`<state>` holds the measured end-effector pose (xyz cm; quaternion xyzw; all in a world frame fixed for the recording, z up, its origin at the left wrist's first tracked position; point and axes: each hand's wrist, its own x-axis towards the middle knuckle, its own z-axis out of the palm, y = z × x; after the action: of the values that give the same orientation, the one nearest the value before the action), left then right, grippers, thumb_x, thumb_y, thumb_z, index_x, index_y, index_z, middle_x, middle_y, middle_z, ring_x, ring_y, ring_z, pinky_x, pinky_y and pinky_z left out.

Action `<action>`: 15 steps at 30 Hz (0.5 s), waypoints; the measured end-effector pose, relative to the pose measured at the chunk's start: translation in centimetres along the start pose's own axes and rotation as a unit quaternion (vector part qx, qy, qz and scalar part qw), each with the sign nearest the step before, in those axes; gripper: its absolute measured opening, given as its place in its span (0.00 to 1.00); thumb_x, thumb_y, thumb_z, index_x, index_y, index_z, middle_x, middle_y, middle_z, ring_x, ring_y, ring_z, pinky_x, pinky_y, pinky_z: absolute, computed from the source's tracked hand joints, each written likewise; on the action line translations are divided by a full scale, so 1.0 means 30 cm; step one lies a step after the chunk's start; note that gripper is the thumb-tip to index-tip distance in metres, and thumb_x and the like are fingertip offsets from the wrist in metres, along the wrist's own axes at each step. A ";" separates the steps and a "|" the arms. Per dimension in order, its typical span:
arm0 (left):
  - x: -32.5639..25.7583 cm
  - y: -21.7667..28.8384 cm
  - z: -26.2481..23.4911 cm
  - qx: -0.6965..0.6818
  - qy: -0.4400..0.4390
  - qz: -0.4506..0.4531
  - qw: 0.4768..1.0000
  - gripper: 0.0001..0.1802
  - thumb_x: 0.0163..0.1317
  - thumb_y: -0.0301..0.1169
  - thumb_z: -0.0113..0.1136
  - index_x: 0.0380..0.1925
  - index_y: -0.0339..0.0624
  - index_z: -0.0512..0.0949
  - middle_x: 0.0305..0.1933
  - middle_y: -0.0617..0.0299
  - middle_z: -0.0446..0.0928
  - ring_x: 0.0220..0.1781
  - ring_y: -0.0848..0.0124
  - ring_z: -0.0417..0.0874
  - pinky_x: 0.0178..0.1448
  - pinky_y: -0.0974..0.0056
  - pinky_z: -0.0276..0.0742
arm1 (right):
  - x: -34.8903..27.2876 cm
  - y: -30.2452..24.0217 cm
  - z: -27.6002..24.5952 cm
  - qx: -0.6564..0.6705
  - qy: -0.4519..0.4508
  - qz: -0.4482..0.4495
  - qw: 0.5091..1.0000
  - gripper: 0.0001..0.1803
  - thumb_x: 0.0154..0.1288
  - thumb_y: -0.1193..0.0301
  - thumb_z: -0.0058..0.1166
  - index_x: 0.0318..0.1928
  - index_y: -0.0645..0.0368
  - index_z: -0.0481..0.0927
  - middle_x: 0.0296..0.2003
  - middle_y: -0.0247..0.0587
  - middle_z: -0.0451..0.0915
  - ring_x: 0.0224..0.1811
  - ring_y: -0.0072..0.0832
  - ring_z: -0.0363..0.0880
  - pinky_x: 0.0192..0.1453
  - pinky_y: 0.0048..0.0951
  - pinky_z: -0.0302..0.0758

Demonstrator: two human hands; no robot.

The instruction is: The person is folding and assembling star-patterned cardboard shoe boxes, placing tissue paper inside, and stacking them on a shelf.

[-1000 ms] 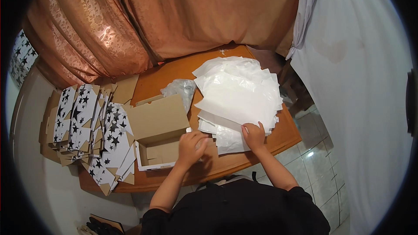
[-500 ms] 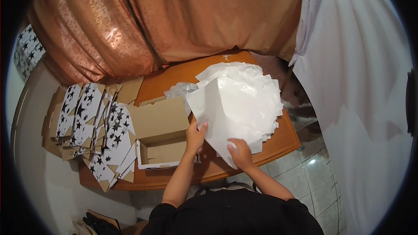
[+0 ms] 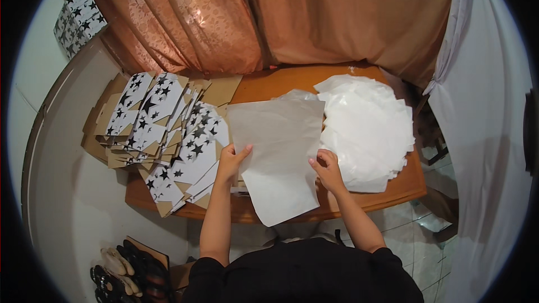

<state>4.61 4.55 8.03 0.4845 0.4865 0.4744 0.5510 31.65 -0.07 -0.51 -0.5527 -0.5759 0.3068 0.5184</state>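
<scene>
I hold a sheet of pale translucent paper (image 3: 276, 151) spread flat over the middle of the wooden table (image 3: 393, 188). My left hand (image 3: 230, 163) grips its left edge and my right hand (image 3: 327, 169) grips its right edge. The sheet hides what lies under it. A thick pile of white paper sheets (image 3: 368, 129) lies to the right of it. To the left, flat cardboard box blanks with black stars on white (image 3: 163, 129) are fanned out in stacks.
Orange-brown curtains (image 3: 252, 17) hang behind the table and a white curtain (image 3: 483, 106) hangs at the right. Several pairs of shoes (image 3: 120, 272) lie on the floor at lower left. A star-patterned stack (image 3: 78, 17) sits at upper left.
My hands lifted one sheet off the white pile and carried it left over the open cardboard box, which is now hidden beneath it. The camera view moved closer and shifted.
</scene>
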 end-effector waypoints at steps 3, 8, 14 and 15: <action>0.051 -0.115 -0.153 0.055 0.028 -0.003 0.998 0.17 0.55 0.40 0.66 0.36 0.37 0.80 0.34 0.63 0.78 0.34 0.75 0.77 0.40 0.70 0.72 | -0.024 -0.034 0.110 -0.059 0.008 -0.023 0.998 0.17 0.55 0.57 0.60 0.32 0.60 0.80 0.42 0.40 0.75 0.51 0.39 0.65 0.60 0.37 0.56; 0.082 -0.184 -0.230 0.323 0.109 0.061 0.938 0.21 0.49 0.47 0.67 0.34 0.40 0.82 0.52 0.56 0.69 0.56 0.61 0.66 0.60 0.53 0.57 | -0.063 -0.037 0.247 -0.162 0.073 0.022 0.984 0.16 0.54 0.56 0.60 0.27 0.56 0.82 0.40 0.33 0.74 0.55 0.35 0.61 0.63 0.53 0.41; 0.165 -0.243 -0.293 0.345 0.066 0.091 0.932 0.20 0.50 0.47 0.66 0.35 0.43 0.83 0.59 0.57 0.64 0.64 0.58 0.55 0.63 0.54 0.51 | -0.061 -0.089 0.306 -0.242 0.134 0.084 0.957 0.12 0.52 0.59 0.61 0.25 0.54 0.82 0.42 0.32 0.73 0.57 0.35 0.60 0.65 0.60 0.35; 0.175 -0.241 -0.289 0.364 0.060 0.091 0.925 0.19 0.50 0.46 0.67 0.36 0.44 0.83 0.59 0.58 0.65 0.63 0.59 0.56 0.65 0.53 0.49 | -0.064 -0.096 0.305 -0.262 0.138 0.096 0.950 0.12 0.52 0.59 0.62 0.26 0.53 0.83 0.42 0.33 0.73 0.57 0.35 0.60 0.66 0.62 0.33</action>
<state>-3.24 9.81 -0.06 0.6645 0.6120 0.3408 0.2604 21.88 -0.47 -0.84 -0.7589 -0.5026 0.1142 0.3980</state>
